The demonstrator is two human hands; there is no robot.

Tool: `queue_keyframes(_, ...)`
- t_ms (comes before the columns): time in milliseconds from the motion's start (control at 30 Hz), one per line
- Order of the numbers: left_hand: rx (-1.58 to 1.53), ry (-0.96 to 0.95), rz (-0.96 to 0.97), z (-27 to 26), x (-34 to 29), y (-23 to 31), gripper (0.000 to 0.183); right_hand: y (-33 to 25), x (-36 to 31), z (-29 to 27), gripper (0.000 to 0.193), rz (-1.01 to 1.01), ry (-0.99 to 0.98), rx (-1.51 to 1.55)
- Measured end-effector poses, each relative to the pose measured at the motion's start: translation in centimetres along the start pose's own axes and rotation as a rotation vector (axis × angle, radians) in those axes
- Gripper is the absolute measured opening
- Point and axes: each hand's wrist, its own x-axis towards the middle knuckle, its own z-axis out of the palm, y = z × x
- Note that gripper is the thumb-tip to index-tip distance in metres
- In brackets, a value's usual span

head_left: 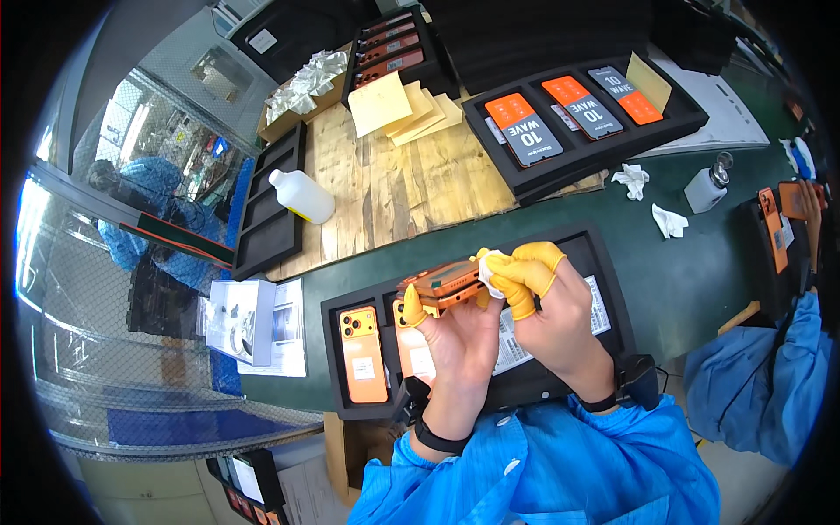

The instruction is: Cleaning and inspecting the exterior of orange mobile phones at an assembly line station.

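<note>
An orange smartphone [448, 278] is held edge-up in my left hand [464, 346], its fingers closed around its sides. Yellow finger cots cover the fingertips of both hands. My right hand [553, 306] pinches a white wipe [492, 276] against the phone's right end. Below them lies a black foam tray [597, 249] on the green table mat. In its left slots rest two orange phones, one with a white label [363, 354] and another [416, 354] partly behind my left hand. A printed white sheet [600, 308] shows in the tray behind my right hand.
A white bottle [304, 197] stands on a wooden board [385, 192]. Beyond are yellow sheets [379, 103], a box of crumpled wipes [308, 83] and a black tray [612, 150] with three film-covered phones. A pump bottle [705, 188] stands right, near a co-worker's blue sleeve [809, 350].
</note>
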Motion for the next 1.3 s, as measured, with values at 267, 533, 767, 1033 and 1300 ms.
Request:
queue_keyframes(267, -0.341, -0.187, -0.058, 0.7, -0.1, 2.2, 0.058, 1.2, -1.0, -0.9, 0.026, 0.094, -0.069, -0.023)
queue_keyframes(533, -0.800, -0.100, -0.260, 0.5, 1.1, 4.0, 0.062, 1.0, -1.3, -1.3, 0.024, 0.178, -0.062, -0.018)
queue_keyframes(767, -0.763, -0.090, -0.248, 0.9, 0.9, 4.4, 0.064, 0.7, -1.0, -1.2, 0.024, 0.156, -0.065, 0.004)
queue_keyframes(1033, -0.839, -0.287, -0.307, -1.1, 1.6, 4.2, 0.056, 0.5, -1.0, -0.9, 0.024, 0.161, -0.075, 0.045)
queue_keyframes(1300, -0.991, -0.948, -0.171, -3.5, 0.4, 2.7, 0.040, 0.6, -1.4, -1.5, 0.021, 0.135, -0.104, 0.030)
